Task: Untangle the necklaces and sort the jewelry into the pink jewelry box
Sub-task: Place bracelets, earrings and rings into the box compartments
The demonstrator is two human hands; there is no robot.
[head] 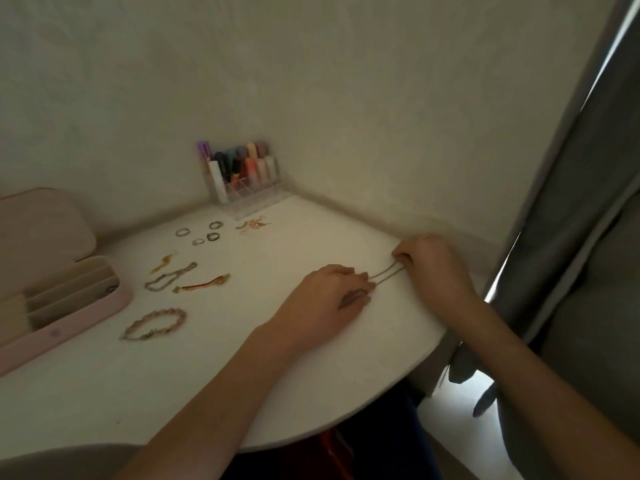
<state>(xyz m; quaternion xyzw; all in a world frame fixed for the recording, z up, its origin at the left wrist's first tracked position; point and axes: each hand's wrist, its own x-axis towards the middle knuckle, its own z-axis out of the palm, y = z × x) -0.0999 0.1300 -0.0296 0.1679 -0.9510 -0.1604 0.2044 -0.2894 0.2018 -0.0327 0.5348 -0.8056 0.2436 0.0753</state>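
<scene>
With the left hand (332,292) and right hand (429,265) each pinching the chain (386,276), they should draw the strands apart gently, low over the surface (277,375).

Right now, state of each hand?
Left hand: pinching one end of the thin gold chain necklace.
Right hand: gripping the chain's other end.

I see left hand (327,292) and right hand (431,263) each pinching an end of a thin necklace (386,275) stretched between them over the white worktop (277,358) | pink jewelry box (59,299) open at left | bracelets, rings (199,233) lie between | lipstick organizer (242,181) in corner
</scene>
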